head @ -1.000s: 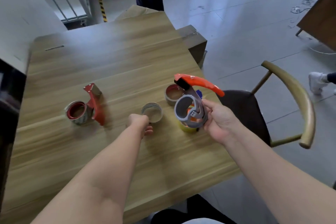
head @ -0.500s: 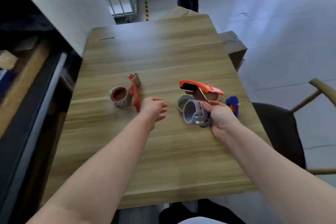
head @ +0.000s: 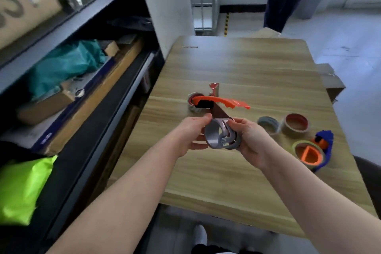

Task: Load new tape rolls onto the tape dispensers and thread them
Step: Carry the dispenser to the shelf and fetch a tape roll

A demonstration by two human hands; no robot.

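Observation:
Both hands hold an orange-handled tape dispenser (head: 221, 103) above the wooden table (head: 237, 171). Its grey spool (head: 217, 137) sits between my left hand (head: 192, 135) and my right hand (head: 250, 140); the orange handle points up and right. Behind it lies a red dispenser (head: 214, 89) with a roll on it, partly hidden. Two loose tape rolls, a grey-cored one (head: 268, 123) and a red-cored one (head: 295, 123), rest right of my hands. A blue dispenser with an orange hub (head: 313, 152) lies near the table's right edge.
Dark metal shelving (head: 82, 88) with boxes, a teal bag and a bright green bag runs along the table's left side. A person's legs (head: 282, 0) stand beyond the far end. A cardboard box (head: 329, 80) sits at the table's right.
My left hand has come off the table and taken hold of the grey spool side of the dispenser. The view has swung left, bringing the shelving into sight.

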